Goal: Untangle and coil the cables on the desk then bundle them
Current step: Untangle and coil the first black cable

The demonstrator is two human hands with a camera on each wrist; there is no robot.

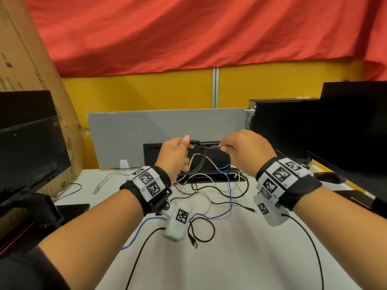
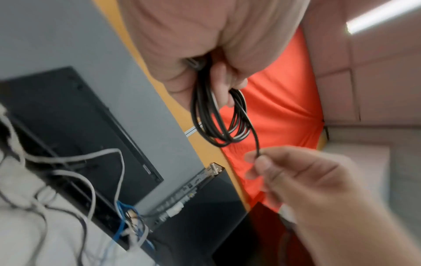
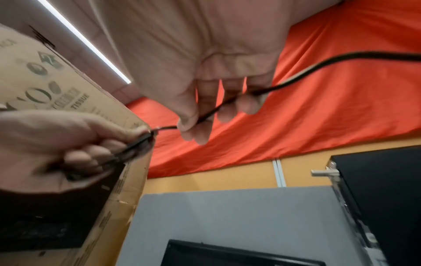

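Observation:
A black cable [image 1: 196, 162] is wound into a small coil [image 2: 218, 118] that hangs from my left hand [image 1: 186, 147], whose fingers curl round its top. A straight stretch of the same cable [image 3: 296, 81] runs right from the coil to my right hand [image 1: 225, 147], which pinches it between thumb and fingertips [image 3: 193, 122]. Both hands are raised above the back of the white desk [image 1: 261, 248]. Below them lies a tangle of loose cables: a blue one [image 1: 230, 197], white ones [image 1: 207, 197] and black ones [image 1: 203, 229] with a USB plug [image 1: 194, 244].
A cardboard box [image 1: 31, 80] and a dark monitor [image 1: 27, 143] stand at the left, and a black computer case [image 1: 282, 126] and another monitor [image 1: 351, 132] at the right. A grey panel [image 1: 146, 126] and a black device [image 1: 211, 160] stand behind the tangle. A mouse [image 1: 328, 177] lies far right.

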